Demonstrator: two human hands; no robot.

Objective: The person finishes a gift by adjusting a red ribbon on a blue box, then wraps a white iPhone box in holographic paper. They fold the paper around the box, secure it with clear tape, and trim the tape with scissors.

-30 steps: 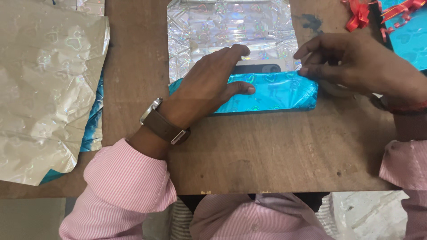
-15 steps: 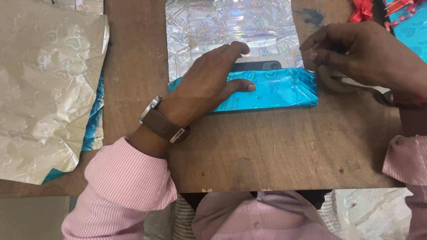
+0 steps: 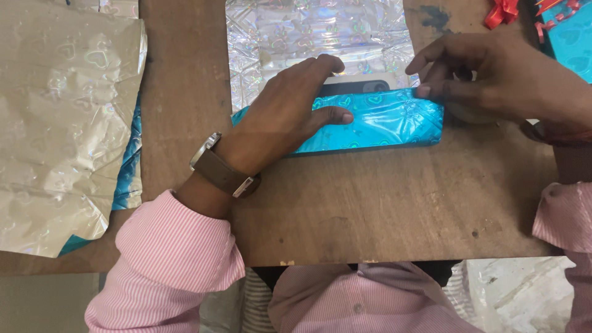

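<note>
- Head view, nearest to me: my pink striped sleeves and the edge of the worn brown wooden table.
- My left hand, with a brown strap watch, lies flat with spread fingers. It presses the shiny blue foil flap down on the flat dark rectangular box; it grips nothing.
- My right hand was on a tape roll half a second ago. Now its fingertips are back at the right upper corner of the flap, pinching or pressing there; I cannot tell which.
- I judge the fold is being fixed at this corner.
- Behind the box, the silver holographic sheet lies open.
- Far left, a crumpled silver sheet; far right, a red ribbon.
</note>
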